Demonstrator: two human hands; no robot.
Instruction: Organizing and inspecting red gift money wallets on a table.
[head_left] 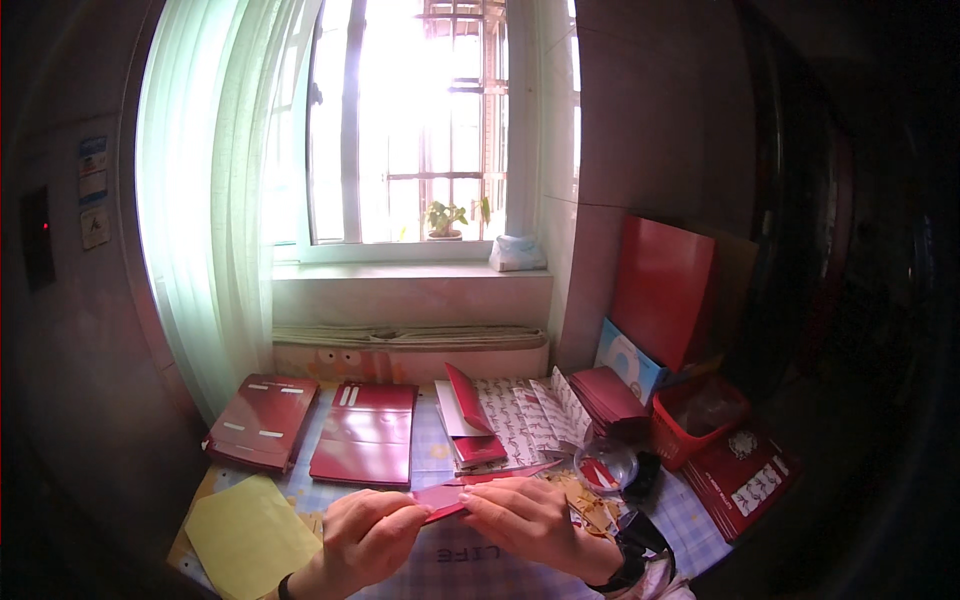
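Both hands meet over the near edge of the table [440, 455], pinching one red paper [445, 497] between them. The left hand [362, 535] has thumb and forefinger closed on the paper's left end, the other fingers curled loosely under. The right hand [530, 520] grips the right part, fingers [492, 498] laid flat along the top and pressed together, thumb hidden beneath. The paper lies almost level, just above the checked cloth, near the middle of the front edge.

Just left of the left hand, at the near left corner, lies a yellow sheet [248, 535]. Two stacks of red folders [365, 432] sit toward the far left edge. Behind the hands a half-open red envelope [470, 420] rests on patterned sheets [530, 415]. A red basket [695, 420] stands at the right edge, with a clear round lid [605, 465] beside it, close to the right hand.
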